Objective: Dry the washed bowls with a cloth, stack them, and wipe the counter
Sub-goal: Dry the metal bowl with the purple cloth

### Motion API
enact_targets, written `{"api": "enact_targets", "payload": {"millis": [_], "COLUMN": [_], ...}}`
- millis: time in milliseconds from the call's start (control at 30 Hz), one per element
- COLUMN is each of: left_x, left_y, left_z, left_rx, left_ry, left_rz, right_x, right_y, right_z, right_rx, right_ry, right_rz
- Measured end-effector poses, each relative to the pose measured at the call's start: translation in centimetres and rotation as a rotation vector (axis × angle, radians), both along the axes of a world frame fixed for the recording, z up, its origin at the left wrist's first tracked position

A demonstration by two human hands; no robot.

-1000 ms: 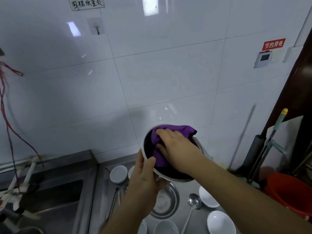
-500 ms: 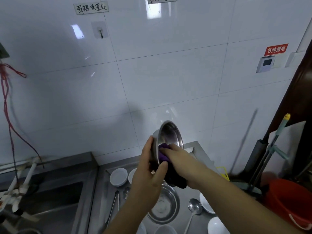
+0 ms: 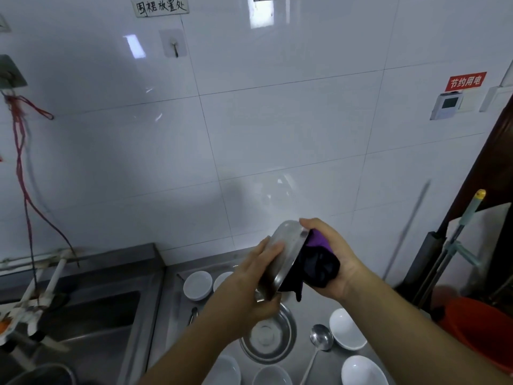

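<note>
A steel bowl [image 3: 287,251] is held up on edge above the counter, its outer bottom facing left. My left hand [image 3: 255,282] grips it, fingers laid across the outside and thumb under the lower rim. My right hand [image 3: 333,259] holds a bunched purple cloth [image 3: 319,262] against the bowl's inside, fingertips over the top rim. Below lies a second steel bowl [image 3: 268,337] on the steel counter [image 3: 172,295]. White bowls sit around it, such as one at the back [image 3: 197,284], one to the right [image 3: 347,329] and one at the front right [image 3: 363,370].
A steel ladle [image 3: 319,343] lies between the steel bowl and the right white bowls; tongs [image 3: 193,314] lie to the left. A sink [image 3: 83,315] with a tap is at left. A red bucket [image 3: 480,334] and mop handles [image 3: 455,245] stand at right. White tiled wall behind.
The bowl has been turned from facing me to on edge with its bottom leftward. The cloth and my right hand moved from the top of the inside to the bowl's right side.
</note>
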State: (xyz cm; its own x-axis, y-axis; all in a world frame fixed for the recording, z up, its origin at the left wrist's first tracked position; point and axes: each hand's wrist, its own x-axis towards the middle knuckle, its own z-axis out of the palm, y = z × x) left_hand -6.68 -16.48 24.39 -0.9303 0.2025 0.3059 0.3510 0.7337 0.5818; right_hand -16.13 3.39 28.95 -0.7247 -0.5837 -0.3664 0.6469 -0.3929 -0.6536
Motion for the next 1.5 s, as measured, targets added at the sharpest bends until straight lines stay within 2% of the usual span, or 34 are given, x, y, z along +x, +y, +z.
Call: {"api": "enact_targets", "payload": {"millis": [67,100,167,233,300,333,400,500,633,833,967,1100,1200,1300,1400,1500], "left_x": [0.1,0.2,0.3,0.1,-0.3,-0.5,-0.6,-0.6,-1.1,-1.3,-1.6,-1.6,-1.3,-1.1,-0.9,-0.7], "left_y": [-0.4,-0.5,0.0,0.5,0.7,0.7,0.8,1.2,1.8,1.4,-0.1,-1.3,-1.1,-0.6,0.4,1.2], "left_z": [-0.1,-0.1,-0.4,-1.1,-1.7,-2.0,-2.0,-1.7,-1.1,0.9,3.0,3.3,3.3,2.8,2.5,2.7], "left_rx": [-0.013,0.063,0.370,0.611,0.840,1.025,1.363,1.638,1.784,1.903,1.798,1.579,1.434,1.352,1.245,1.216], "left_ry": [-0.038,-0.091,-0.153,-0.120,-0.266,-0.401,-0.594,-0.620,-0.561,-0.329,-0.236,-0.236,-0.283,-0.313,-0.353,-0.349], "left_rz": [0.006,0.038,0.168,0.414,0.616,0.633,0.533,0.410,0.392,0.402,0.393,0.467,0.463,0.412,0.330,0.287], "right_x": [-0.1,-0.2,-0.3,-0.5,-0.5,-0.5,-0.4,0.1,0.8,2.3,2.5,1.9,1.7,2.2,3.4,3.7], "right_y": [0.2,0.4,0.6,1.0,1.4,1.5,1.6,1.6,1.5,0.9,0.8,1.4,1.2,0.1,-0.9,-1.4], "right_z": [-0.9,-1.5,-2.3,-2.8,-3.3,-3.5,-4.0,-4.6,-5.5,-7.4,-9.0,-8.4,-5.3,-2.5,-0.8,-0.4], "right_rx": [-0.012,-0.030,-0.093,-0.168,-0.209,-0.209,-0.193,-0.175,-0.160,-0.048,0.021,0.018,-0.005,0.123,0.348,0.744], "right_ry": [0.024,0.035,0.054,0.055,0.058,0.059,0.063,0.048,0.032,-0.051,-0.154,-0.071,0.108,0.450,0.956,1.634], "right_rz": [-0.013,-0.031,-0.074,-0.100,-0.119,-0.130,-0.140,-0.133,-0.153,-0.209,-0.300,-0.379,-0.367,-0.406,-0.424,-0.250]}}
